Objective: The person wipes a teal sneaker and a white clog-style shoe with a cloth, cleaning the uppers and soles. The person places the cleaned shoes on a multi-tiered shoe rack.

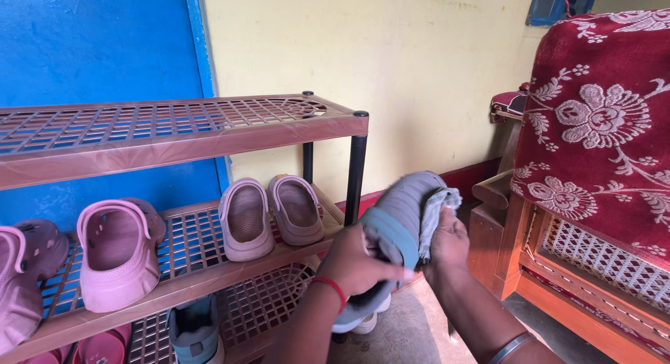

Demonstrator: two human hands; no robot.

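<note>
My left hand [356,263] grips a grey shoe [394,231] with a teal band, sole turned up, held in front of the shoe rack's right end. My right hand [449,244] presses a pale grey cloth [434,214] against the side of that shoe. A red thread band circles my left wrist and a dark bangle sits on my right forearm. The toe of the shoe points up toward the wall.
A brown plastic shoe rack [209,137] with black posts stands at left. Its middle shelf carries mauve clogs [269,214] and pink clogs [115,252]. A teal shoe [194,329] lies on the bottom shelf. A wooden chair draped in red floral cloth [600,140] stands at right.
</note>
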